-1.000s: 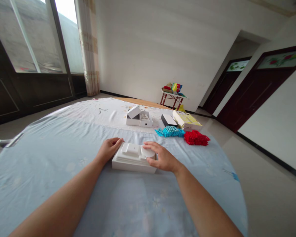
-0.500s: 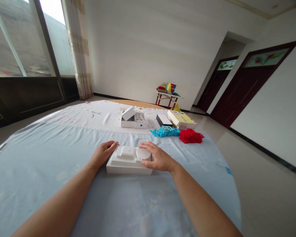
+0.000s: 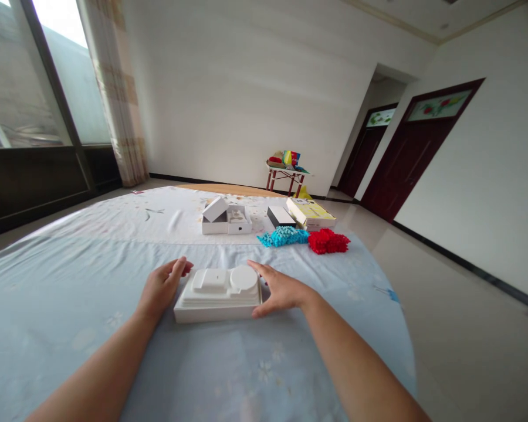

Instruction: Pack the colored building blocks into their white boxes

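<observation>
A person's two bare hands reached forward over a wide, rounded desk point(image 3: 83, 293) spread with cloth, pale blue with flowers on the near part and white with a floral print on the far part. Between the hands, near the middle of the desk, lay a shallow white rectangular box point(image 3: 213, 316). A stepped, moulded white insert point(image 3: 198, 298) rose above its rim, with a raised squarish block on the left and a flat round disc on the right. The left hand point(image 3: 162, 288) was at the box's far left corner, fingers loosely bent; whether it touched or gripped the edge could not be told. The right hand point(image 3: 284, 290) was spread wide around the right end, thumb at the near corner and index finger beyond the disc, clasping nothing. Farther back stood an open white box with a dark interior point(image 3: 215, 227), a white lid point(image 3: 215, 208) tilted in it, and just beside it a white box with a pale inner tray point(image 3: 240, 218). To their right were a black-and-white box point(image 3: 281, 217) and a flat yellow-and-white carton point(image 3: 312, 213). In front of these lay a bumpy bright blue bundle point(image 3: 286, 237) and, touching or nearly touching it, a similar red bundle point(image 3: 328, 241). Beyond the desk, a small stand with reddish-brown legs point(image 3: 270, 179) held colourful items against a white wall point(image 3: 229, 88).
</observation>
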Tool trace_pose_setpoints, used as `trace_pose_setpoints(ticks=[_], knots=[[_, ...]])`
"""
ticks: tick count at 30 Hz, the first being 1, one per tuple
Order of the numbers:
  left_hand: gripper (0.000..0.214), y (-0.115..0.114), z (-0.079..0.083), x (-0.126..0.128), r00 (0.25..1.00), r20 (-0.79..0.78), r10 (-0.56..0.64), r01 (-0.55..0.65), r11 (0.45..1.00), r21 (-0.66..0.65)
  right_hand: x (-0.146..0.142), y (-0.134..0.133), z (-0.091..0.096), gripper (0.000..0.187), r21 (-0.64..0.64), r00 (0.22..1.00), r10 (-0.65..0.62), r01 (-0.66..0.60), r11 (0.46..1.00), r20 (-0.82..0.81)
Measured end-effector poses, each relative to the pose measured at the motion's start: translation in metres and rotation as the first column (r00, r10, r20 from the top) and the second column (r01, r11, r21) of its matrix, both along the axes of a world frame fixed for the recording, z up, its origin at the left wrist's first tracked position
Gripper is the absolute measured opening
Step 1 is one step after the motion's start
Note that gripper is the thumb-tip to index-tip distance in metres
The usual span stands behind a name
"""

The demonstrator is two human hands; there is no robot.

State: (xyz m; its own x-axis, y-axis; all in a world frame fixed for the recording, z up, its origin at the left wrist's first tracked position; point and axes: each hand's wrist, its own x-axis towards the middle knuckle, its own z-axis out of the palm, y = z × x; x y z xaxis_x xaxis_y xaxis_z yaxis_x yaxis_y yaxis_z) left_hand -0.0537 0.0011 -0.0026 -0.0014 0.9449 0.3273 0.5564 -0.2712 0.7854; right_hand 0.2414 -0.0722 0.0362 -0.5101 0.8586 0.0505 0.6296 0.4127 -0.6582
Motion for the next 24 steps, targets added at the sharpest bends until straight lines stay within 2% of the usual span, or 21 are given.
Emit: trace_pose_setpoints(ticks=[8,11,14,17,21,24], knots=[[0.049,0.002,-0.001,0.0,1.0,0.005,0.023,-0.023,1.0,-0.005,0.002,0.004,-0.002,0.106,0.078,0.981,-0.076,0.092,0.993,-0.179],[0.05,0.0,-0.001,0.0,0.999,0.029,0.016,-0.016,1.0,-0.021,0.009,0.006,-0.005,0.11,0.037,0.98,-0.118,0.126,0.991,-0.16],[0.049,0.0,-0.001,0.001,0.999,0.048,0.012,-0.01,0.999,-0.045,0.014,0.008,-0.004,0.116,-0.014,0.99,-0.108,0.107,0.994,-0.092],[0.049,0.0,-0.001,0.001,0.998,0.066,0.016,-0.012,0.998,-0.06,0.013,0.009,-0.001,0.115,-0.023,0.991,-0.117,0.115,0.993,-0.065],[0.05,0.001,-0.002,0.001,0.997,0.076,0.025,-0.02,0.998,-0.065,0.015,0.011,0.004,0.109,-0.04,0.978,-0.138,0.133,0.99,-0.154],[0.052,0.002,-0.003,0.0,0.996,0.089,0.022,-0.014,0.996,-0.087,0.028,0.016,0.016,0.105,-0.078,0.965,-0.165,0.152,0.985,-0.206]])
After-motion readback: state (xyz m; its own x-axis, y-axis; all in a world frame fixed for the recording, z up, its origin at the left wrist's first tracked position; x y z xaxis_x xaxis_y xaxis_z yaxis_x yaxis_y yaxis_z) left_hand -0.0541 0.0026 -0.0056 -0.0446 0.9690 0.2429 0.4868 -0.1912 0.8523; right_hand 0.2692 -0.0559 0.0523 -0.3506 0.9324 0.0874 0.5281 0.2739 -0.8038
